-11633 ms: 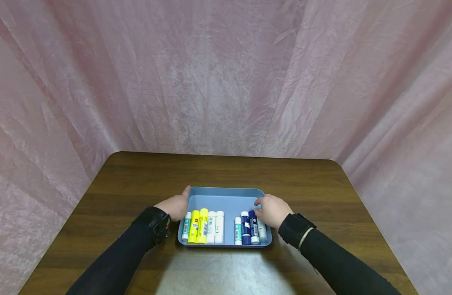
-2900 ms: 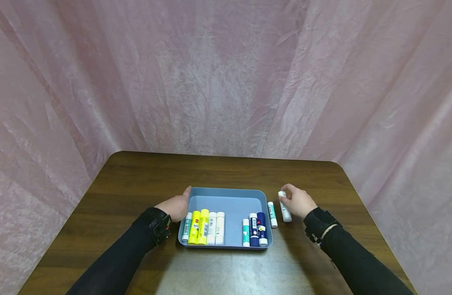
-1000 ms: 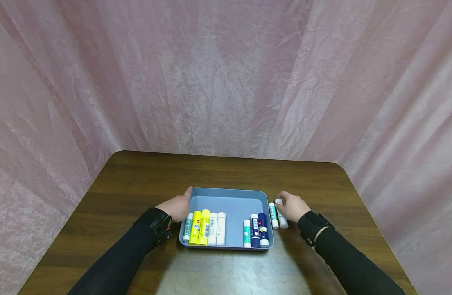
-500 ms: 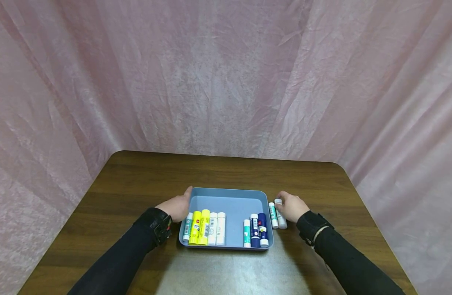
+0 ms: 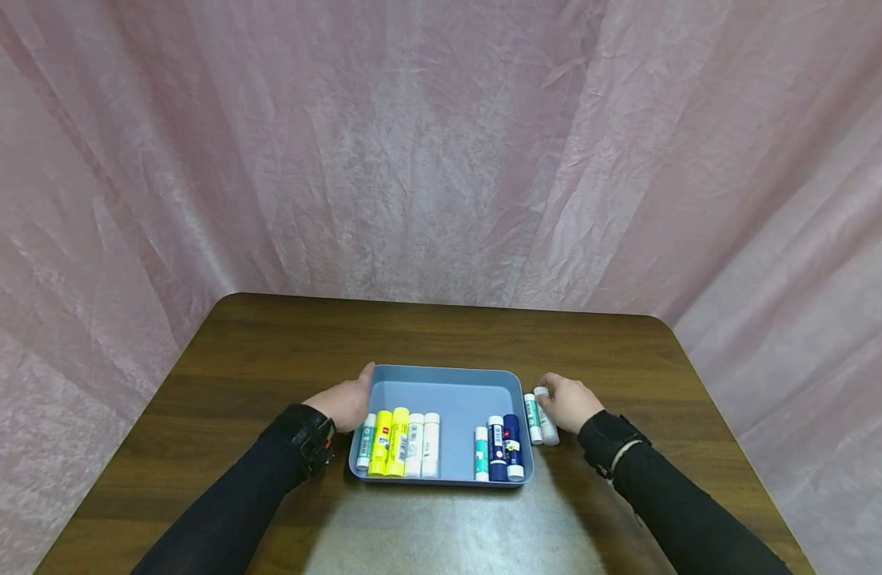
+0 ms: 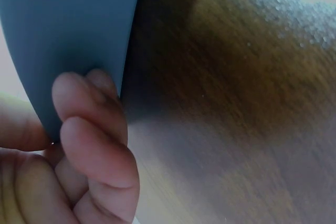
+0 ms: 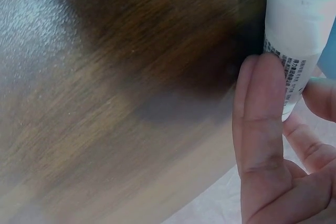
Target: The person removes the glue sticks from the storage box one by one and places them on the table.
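My left hand (image 5: 343,403) grips the left side of a blue tray (image 5: 444,395). In the left wrist view its fingers curl against the tray's outer wall (image 6: 73,19), the thumb at the rim. To the tray's right, my right hand (image 5: 572,406) pinches a white glue stick (image 5: 548,432) lying on the table. The right wrist view shows this stick's printed barrel (image 7: 296,22) between fingers and thumb. Right beside it, against the tray's side, lies a green-labelled glue stick (image 5: 533,419); whether the two touch I cannot tell.
Inside the tray, yellow glue sticks (image 5: 380,444), white ones (image 5: 431,446) and a green-labelled one (image 5: 366,442) line the left. On its right lie a green stick (image 5: 481,455) and two navy ones (image 5: 497,449). Pink cloth (image 5: 441,160) hangs behind the wooden table (image 5: 283,335).
The white glue stick has gone from the tray's right end to the table, then slid left toward the green-labelled one, now visible outside the tray. My left hand has stayed on the tray.
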